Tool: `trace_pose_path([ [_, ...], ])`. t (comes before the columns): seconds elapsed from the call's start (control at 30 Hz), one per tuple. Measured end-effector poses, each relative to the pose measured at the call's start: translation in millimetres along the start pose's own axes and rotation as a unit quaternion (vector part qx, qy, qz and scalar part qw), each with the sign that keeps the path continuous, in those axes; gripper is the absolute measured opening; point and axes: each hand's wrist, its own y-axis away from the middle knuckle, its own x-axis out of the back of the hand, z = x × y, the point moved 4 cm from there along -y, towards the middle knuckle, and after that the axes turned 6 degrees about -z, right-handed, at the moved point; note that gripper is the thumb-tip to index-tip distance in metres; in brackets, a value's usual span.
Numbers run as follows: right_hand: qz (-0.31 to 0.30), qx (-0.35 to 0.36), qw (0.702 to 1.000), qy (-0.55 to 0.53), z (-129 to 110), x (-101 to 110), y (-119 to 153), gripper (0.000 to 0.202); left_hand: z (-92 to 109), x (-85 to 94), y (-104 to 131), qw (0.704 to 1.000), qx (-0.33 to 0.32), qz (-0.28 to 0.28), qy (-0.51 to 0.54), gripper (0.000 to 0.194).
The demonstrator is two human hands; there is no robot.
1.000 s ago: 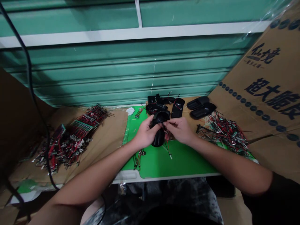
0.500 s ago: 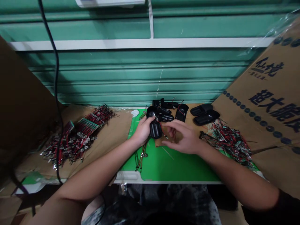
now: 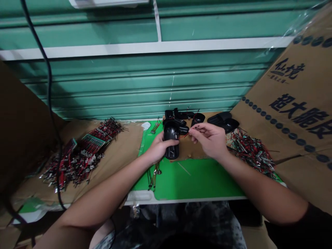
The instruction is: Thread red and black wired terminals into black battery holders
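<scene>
The right hand (image 3: 209, 138) has moved toward twelve o'clock, its grip pinched, seemingly on a red wire (image 3: 186, 134); about nine o'clock from it, the left hand's (image 3: 158, 148) grip clasps the black casing (image 3: 171, 132), long axis twelve-to-six, above the worktop (image 3: 197, 183).

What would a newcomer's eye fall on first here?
Probably the wide, ribbed green wall spanning the background. In the middle, the left hand grips a glossy black, elongated plastic shell, the right hand close beside it. A heap of thin red and black wires lies left, another heap right.
</scene>
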Motion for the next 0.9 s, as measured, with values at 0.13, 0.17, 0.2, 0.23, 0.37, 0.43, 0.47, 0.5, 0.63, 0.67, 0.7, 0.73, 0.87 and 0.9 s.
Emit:
trace_pose_path([
  [0.13, 0.006, 0.059, 0.998, 0.017, -3.3, -0.4, -2.3, 0.02, -0.5, -8.3, 2.5, 0.995, -0.014, -0.047, -0.085, 0.049],
  [0.17, 0.0, 0.071, 0.997, 0.021, -3.7, -1.4, -2.3, 0.017, -0.9, -11.1, 3.4, 0.994, -0.012, -0.062, -0.094, 0.05],
  [0.2, -0.005, 0.078, 0.997, 0.027, -3.4, -2.4, -2.2, 0.015, -1.2, -13.9, 4.4, 0.992, -0.013, -0.077, -0.101, 0.051],
  [0.23, -0.008, 0.078, 0.996, 0.033, -2.2, -3.2, -2.0, 0.012, -1.5, -16.3, 5.2, 0.99, -0.015, -0.091, -0.107, 0.052],
  [0.37, -0.006, 0.064, 0.997, 0.038, 6.3, -5.3, -0.6, 0.01, -3.3, -21.0, 7.2, 0.984, -0.024, -0.123, -0.127, 0.057],
  [0.43, -0.005, 0.057, 0.998, 0.037, 10.7, -6.9, 0.5, 0.012, -3.9, -21.6, 7.5, 0.982, -0.029, -0.13, -0.131, 0.059],
  [0.47, -0.005, 0.053, 0.998, 0.038, 12.7, -7.9, 1.1, 0.013, -4.1, -21.9, 7.6, 0.982, -0.031, -0.132, -0.132, 0.06],
  [0.5, -0.004, 0.051, 0.998, 0.04, 14.3, -8.9, 1.8, 0.014, -4.1, -22.2, 7.7, 0.982, -0.033, -0.134, -0.131, 0.061],
  [0.63, -0.002, 0.064, 0.995, 0.076, 16.1, -12.7, 4.3, 0.013, -4.0, -23.2, 7.6, 0.983, -0.036, -0.132, -0.125, 0.055],
  [0.67, 0.001, 0.071, 0.993, 0.095, 15.7, -12.9, 4.6, 0.012, -4.2, -23.2, 7.2, 0.983, -0.035, -0.13, -0.122, 0.053],
  [0.7, 0.003, 0.077, 0.99, 0.115, 15.1, -12.9, 4.7, 0.011, -4.5, -23.0, 6.5, 0.984, -0.032, -0.127, -0.119, 0.05],
  [0.73, 0.004, 0.083, 0.987, 0.135, 14.5, -12.6, 4.6, 0.01, -5.1, -22.6, 5.8, 0.985, -0.027, -0.122, -0.115, 0.048],
  [0.87, -0.01, 0.113, 0.972, 0.205, 10.6, -11.0, 4.4, 0.006, -6.9, -19.1, 2.4, 0.99, -0.007, -0.098, -0.105, 0.042],
  [0.9, -0.013, 0.122, 0.967, 0.222, 9.1, -10.6, 4.7, 0.005, -7.0, -18.5, 1.9, 0.99, -0.003, -0.096, -0.103, 0.04],
])
